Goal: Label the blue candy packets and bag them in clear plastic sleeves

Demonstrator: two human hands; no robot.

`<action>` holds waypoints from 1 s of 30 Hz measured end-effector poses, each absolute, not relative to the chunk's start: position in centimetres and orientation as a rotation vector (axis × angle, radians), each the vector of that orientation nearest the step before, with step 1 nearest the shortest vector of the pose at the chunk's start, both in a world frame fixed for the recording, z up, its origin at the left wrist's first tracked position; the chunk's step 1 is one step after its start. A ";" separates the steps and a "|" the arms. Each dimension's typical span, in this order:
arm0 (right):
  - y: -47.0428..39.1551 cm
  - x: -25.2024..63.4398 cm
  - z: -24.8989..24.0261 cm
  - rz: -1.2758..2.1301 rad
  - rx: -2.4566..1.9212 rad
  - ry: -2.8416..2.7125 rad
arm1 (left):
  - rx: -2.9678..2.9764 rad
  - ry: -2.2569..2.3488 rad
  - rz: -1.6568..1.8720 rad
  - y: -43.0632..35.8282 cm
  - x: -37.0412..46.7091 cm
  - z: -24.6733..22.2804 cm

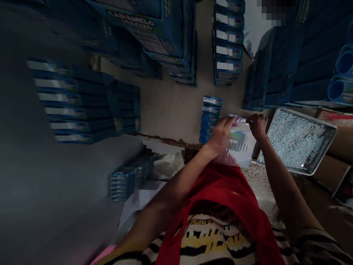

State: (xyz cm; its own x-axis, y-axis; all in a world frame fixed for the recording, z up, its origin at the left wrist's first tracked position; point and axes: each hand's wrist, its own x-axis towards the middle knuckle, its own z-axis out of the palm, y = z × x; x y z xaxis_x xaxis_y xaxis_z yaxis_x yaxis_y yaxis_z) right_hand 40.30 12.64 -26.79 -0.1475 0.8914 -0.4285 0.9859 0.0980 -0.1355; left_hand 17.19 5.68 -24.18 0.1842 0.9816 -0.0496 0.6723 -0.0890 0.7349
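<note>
A thin shiny sheet (pixel 240 147), pale with pink and rainbow glare and rows of stripes, is held over the red apron, at the table's near edge. My left hand (pixel 221 134) closes on its upper left part, fingers pressed together on the surface. At the upper right corner, my right hand (pixel 257 126) pinches the edge with bent fingers. Whether the sheet is labels or film I cannot tell. Just left of it, a short row of small blue boxes (pixel 210 118) lies on the table.
A metal tray (pixel 314 173) of pale blue granules stands at the right. Blue box stacks line the table (pixel 168 110) at left (pixel 71 106), back (pixel 165 40) and right (pixel 292 70). Another box row (pixel 228 48) stands at the back. A person is at the far side, partly hidden.
</note>
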 end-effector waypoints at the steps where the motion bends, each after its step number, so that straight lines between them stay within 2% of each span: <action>1: 12.8 40.4 -26.2 -0.600 1.861 2.162 | 1.840 1.560 0.584 7.4 17.3 -24.3; 5: 13.0 40.7 -24.6 -0.658 1.793 2.241 | 1.943 1.435 0.206 12.5 17.2 -24.3; 8: 13.1 40.9 -24.5 -0.715 1.809 2.232 | 1.959 1.363 0.003 13.3 17.2 -23.8; 14: 13.1 40.8 -25.1 -0.746 1.851 2.285 | 1.888 1.370 0.070 11.9 17.4 -24.4; 21: 8.6 37.4 -23.8 -0.673 2.002 2.412 | 1.683 1.462 0.127 12.0 17.8 -25.4; 30: 6.6 34.2 -26.9 -0.736 1.966 2.413 | 1.564 1.520 0.110 12.9 17.8 -26.3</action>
State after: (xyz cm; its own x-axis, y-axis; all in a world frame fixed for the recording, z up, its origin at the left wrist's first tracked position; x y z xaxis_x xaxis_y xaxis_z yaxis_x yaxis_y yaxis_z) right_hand 34.24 6.60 -26.93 -0.2434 0.9397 -0.2402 0.9138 0.1391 -0.3817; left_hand 17.80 12.86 -26.33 0.2331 0.8265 -0.5125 0.7442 0.1877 0.6411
